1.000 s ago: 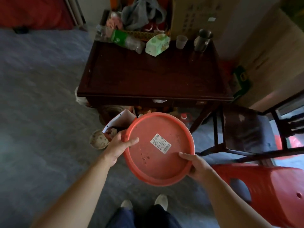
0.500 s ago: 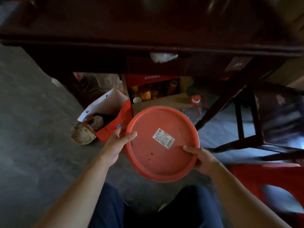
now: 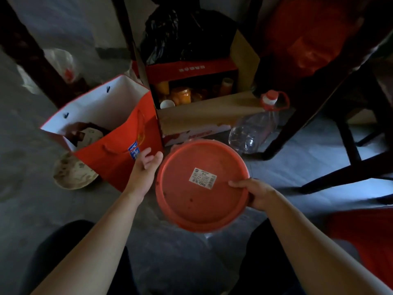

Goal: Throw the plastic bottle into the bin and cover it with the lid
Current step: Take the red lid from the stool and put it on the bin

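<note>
A round red lid with a white label faces up above the grey floor. My right hand grips its right edge, thumb on top. Beside the lid's left rim is my left hand, fingers spread and holding nothing. A thin strip of red rim shows just past the lid's far edge; whatever is under the lid is hidden. A clear plastic bottle with a red cap and handle leans on the floor beyond the lid, to its right.
A red paper bag with things inside stands left of the lid, a dirty bowl beside it. Behind are a cardboard box of jars and a black bag. Dark chair legs and a red stool lie to the right.
My view has dropped lower, under the table. My left hand has let go of the lid's left edge and opened. The lid now sits lower, held by my right hand alone.
</note>
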Tool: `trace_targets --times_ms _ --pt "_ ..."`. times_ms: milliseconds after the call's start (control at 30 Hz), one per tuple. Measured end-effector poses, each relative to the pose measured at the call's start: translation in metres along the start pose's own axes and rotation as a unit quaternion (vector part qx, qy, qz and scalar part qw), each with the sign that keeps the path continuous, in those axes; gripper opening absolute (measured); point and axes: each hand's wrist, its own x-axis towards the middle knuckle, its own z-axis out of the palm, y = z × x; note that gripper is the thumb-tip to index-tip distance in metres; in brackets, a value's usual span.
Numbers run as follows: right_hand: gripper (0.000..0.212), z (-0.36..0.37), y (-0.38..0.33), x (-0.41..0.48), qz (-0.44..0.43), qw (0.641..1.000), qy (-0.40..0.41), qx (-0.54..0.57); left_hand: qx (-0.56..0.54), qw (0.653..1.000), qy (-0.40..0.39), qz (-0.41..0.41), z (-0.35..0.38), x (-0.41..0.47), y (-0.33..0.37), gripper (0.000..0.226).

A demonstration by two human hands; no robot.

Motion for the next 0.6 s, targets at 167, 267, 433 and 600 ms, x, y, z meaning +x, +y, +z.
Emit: trace_targets --times_ms 167,267,433,600 --pt "0.054 0.003 0.000 0.000 0.002 1.000 0.021 -0.011 -0.007 1.000 0.009 -0.011 -0.003 0.001 -0.011 0.082" --pt "0.047 0.001 -0.004 0.002 0.002 0.999 0.026 -0.044 -0.003 1.000 0.009 -0.015 -0.004 -0.003 -0.011 0.091" --pt "0.044 0.001 -0.009 0.011 -0.044 0.980 0.106 -0.162 -0.002 1.000 0.010 -0.019 -0.003 0.002 -0.020 0.083" --pt "0.049 0.015 -0.004 0.012 -0.105 0.886 0.233 -0.386 0.000 1.000 0.015 -0.025 -0.002 0.002 -0.029 0.078"
